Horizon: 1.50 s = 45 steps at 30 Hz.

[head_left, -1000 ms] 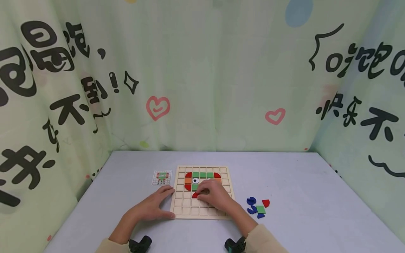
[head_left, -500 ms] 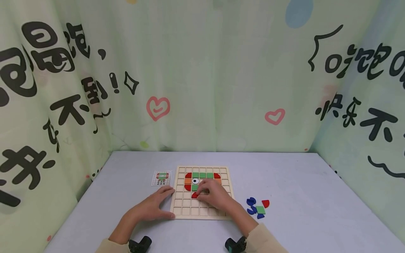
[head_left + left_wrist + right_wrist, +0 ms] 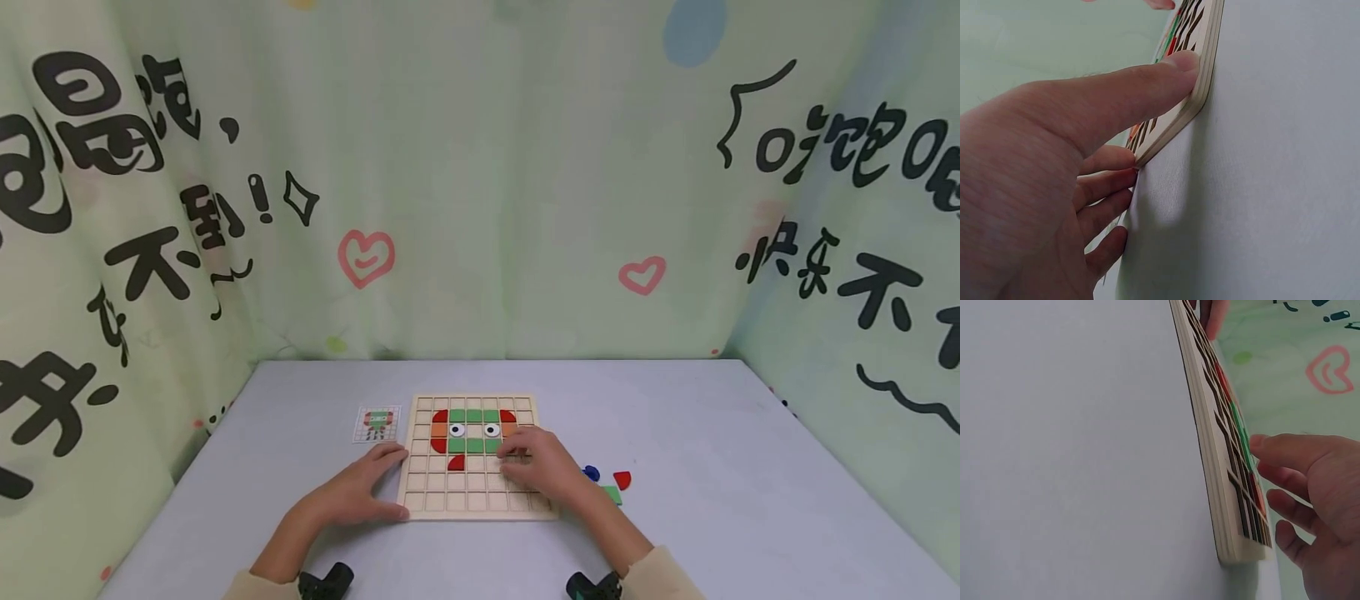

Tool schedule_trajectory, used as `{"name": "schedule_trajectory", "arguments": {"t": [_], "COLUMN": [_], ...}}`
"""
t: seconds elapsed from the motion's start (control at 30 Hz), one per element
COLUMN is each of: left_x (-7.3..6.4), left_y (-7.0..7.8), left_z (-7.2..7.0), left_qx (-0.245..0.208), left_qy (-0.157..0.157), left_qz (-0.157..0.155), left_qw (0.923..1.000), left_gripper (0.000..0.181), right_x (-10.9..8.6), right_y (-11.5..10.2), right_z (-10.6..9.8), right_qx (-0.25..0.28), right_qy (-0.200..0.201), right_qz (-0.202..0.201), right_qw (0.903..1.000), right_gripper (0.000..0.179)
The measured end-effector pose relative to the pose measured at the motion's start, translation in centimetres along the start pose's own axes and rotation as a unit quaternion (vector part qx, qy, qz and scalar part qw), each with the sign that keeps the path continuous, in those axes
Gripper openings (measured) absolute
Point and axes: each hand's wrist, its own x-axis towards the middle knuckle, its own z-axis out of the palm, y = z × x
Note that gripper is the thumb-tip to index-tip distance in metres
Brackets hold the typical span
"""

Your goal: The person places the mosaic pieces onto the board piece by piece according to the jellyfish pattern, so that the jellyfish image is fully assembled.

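A wooden grid board [image 3: 442, 503] lies on the table, with red, orange and green pieces and two eye pieces in its upper cells. A red quarter-round piece [image 3: 457, 462] sits just below the green row. My left hand [image 3: 358, 490] steadies the board's left side; in the left wrist view its thumb rests on the corner and the fingertips touch the edge. Over the right half of the board is my right hand [image 3: 542, 467], fingers loosely bent. No piece shows between its fingers in the right wrist view.
A small pattern card [image 3: 377, 423] lies left of the board. To the right are loose pieces: a blue one [image 3: 592, 472], a red one [image 3: 622, 480] and a green one [image 3: 612, 495], partly hidden by the right forearm. A printed curtain [image 3: 480, 183] surrounds the table.
My right hand has let go of the red piece and moved right, uncovering it and the second eye piece. The left hand stays at the board's edge. The head view has shifted slightly.
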Motion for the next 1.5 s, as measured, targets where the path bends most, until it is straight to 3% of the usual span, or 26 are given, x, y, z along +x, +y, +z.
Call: {"name": "schedule_trajectory", "arguments": {"t": [0.17,0.47,0.73,0.9,1.2,1.5], "left_x": [-0.3,-0.7,-0.6,-0.3,-0.2,0.2], "left_y": [-0.4,-0.5,-0.7,-0.8,-0.2,-0.7], "left_z": [-0.1,-0.4,-0.2,0.3,0.2,0.2], "left_qx": [0.005,-0.002,-0.003,-0.004,-0.010,-0.002], "left_qy": [0.005,0.007,0.009,0.006,0.004,0.001], "left_qz": [0.001,-0.003,-0.013,-0.013,-0.011,0.000], "left_qw": [1.0000,1.0000,0.9999,0.9999,0.9999,1.0000], "left_gripper": [0.089,0.088,0.088,0.088,0.089,0.089], "right_x": [-1.2,-3.6,-5.5,-7.0,-8.8,-9.1], "right_y": [1.1,3.4,5.1,6.3,7.4,7.7], "right_z": [-1.4,-4.2,-5.7,-6.9,-8.6,-8.9], "right_qx": [-0.014,-0.041,-0.033,-0.051,-0.065,-0.054], "right_qy": [0.009,0.036,0.035,0.039,0.009,-0.012], "right_qz": [0.036,0.045,0.071,0.049,0.066,0.003], "right_qw": [0.9992,0.9975,0.9963,0.9967,0.9957,0.9985], "right_gripper": [0.012,0.015,0.015,0.016,0.017,0.021]}}
